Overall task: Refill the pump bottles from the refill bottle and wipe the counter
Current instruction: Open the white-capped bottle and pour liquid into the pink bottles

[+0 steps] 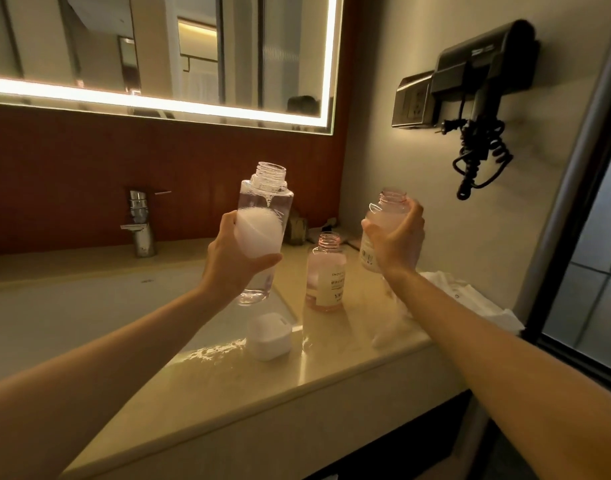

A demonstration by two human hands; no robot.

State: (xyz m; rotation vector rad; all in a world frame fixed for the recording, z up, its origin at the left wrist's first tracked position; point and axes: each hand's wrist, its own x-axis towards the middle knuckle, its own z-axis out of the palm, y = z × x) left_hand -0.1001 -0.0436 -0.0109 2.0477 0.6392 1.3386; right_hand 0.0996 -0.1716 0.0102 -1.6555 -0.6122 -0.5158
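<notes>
**Bottles raised over the counter, necks open**

Left hand [238, 261] grips the lower half of the clear bottle [266, 199], fingers and thumb curled round its white label. The bottle is held close to upright, clear of the counter [331, 379], above the right rim of the sink [89, 306]. Its threaded neck is uncapped.

Right hand [397, 242] wraps around the pink bottle [387, 213], which is also lifted off the counter, near the side wall, with its neck uncapped.

The second pink bottle [326, 271] stands upright on the counter between the two hands and below them. It has no cap, and its label faces the camera.

The white cap [270, 336] rests on the counter at the sink's edge, just below the clear bottle. A wet sheen lies beside it.

The white cloth [470, 299] lies crumpled on the counter against the wall, partly under the right forearm.

Background: faucet [141, 223] behind the sink, lit mirror [158, 46] above it, hair dryer [484, 64] mounted on the side wall.
</notes>
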